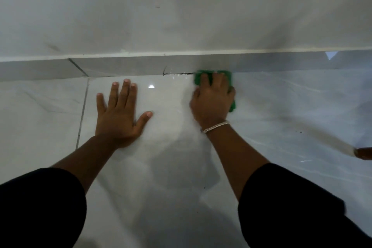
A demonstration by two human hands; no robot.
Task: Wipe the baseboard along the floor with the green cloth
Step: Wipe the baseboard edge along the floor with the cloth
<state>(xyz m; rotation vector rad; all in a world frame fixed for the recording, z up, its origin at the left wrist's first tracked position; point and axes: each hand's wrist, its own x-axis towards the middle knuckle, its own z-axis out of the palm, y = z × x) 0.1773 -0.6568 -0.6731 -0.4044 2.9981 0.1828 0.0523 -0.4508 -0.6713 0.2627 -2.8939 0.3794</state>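
Note:
A grey baseboard (pixel 128 66) runs across the view where the white wall meets the glossy floor. My right hand (pixel 213 100), with a silver bracelet on the wrist, presses the green cloth (pixel 228 77) against the foot of the baseboard. The hand covers most of the cloth; green shows at the fingertips and along the right side. A dark mark (pixel 177 74) lies on the baseboard's lower edge just left of the cloth. My left hand (pixel 118 112) rests flat on the floor with fingers spread, holding nothing, a little short of the baseboard.
The floor is pale polished tile (pixel 281 106) with a grout line (pixel 82 110) left of my left hand. The wall (pixel 181 16) above the baseboard carries faint scuffs. Part of a foot (pixel 363 153) shows at the right edge.

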